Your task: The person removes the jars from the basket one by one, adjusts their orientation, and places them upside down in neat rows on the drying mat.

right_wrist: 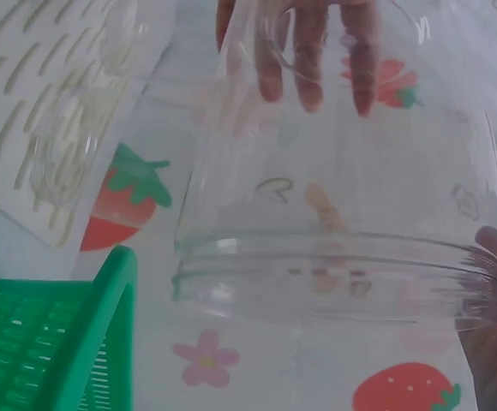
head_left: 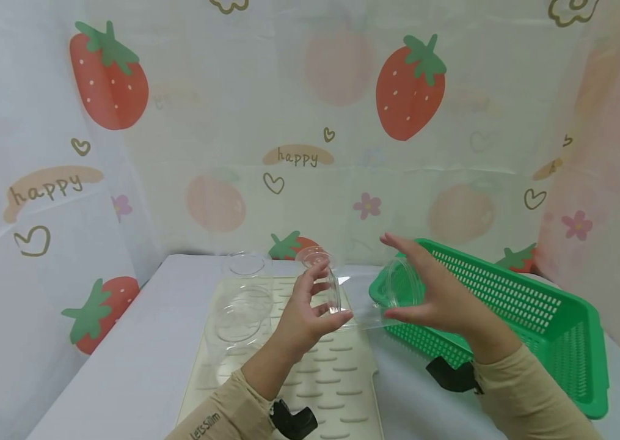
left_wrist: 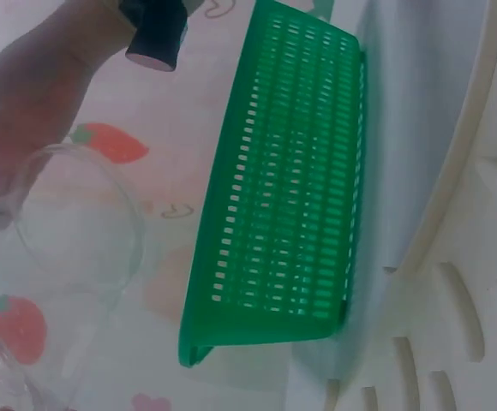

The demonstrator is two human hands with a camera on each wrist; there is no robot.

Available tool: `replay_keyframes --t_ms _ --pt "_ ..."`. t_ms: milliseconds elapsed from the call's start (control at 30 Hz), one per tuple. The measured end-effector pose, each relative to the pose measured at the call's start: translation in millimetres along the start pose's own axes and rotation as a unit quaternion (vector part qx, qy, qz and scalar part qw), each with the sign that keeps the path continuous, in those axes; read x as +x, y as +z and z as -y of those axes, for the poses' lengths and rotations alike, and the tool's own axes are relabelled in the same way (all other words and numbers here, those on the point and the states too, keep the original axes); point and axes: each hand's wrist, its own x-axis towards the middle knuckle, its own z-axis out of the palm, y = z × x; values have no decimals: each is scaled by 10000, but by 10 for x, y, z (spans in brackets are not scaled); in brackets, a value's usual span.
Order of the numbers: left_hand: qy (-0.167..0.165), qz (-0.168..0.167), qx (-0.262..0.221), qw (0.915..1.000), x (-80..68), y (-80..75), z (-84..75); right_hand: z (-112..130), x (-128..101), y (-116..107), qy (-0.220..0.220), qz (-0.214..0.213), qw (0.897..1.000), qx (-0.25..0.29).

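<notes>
A clear plastic jar [head_left: 363, 299] lies sideways in the air between both hands, over the gap between the cream mat [head_left: 337, 382] and the green basket [head_left: 540, 342]. My left hand [head_left: 304, 305] grips one end, its fingers showing through the plastic in the right wrist view. Around the other, ridged end my right hand [head_left: 447, 293] holds with thumb and fingers spread wide. Up close, the right wrist view shows the jar's wall [right_wrist: 343, 180] with raised rings near the mouth. More clear jars [head_left: 244, 315] stand on the mat to the left, one partly behind my left hand.
The perforated basket stands at the right, its near wall close below my right forearm. White cloth covers the table [head_left: 123, 366]. A curtain [head_left: 310, 122] printed with strawberries closes off the back and sides. Both wrists carry black straps [head_left: 293, 418].
</notes>
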Motion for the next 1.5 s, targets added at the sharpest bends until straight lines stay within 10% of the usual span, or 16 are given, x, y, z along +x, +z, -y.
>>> replay_keyframes --t_ms 700,1067,1500 --pt "108 287 623 9976 -51 14 -78 3 24 131 1088 1704 9720 -1198" --pt "-10 418 933 9948 -146 51 -358 -3 42 175 1097 1835 9647 -1537" --pt "100 312 916 9953 -49 -36 -24 -15 25 192 1010 1391 9724 -1576"
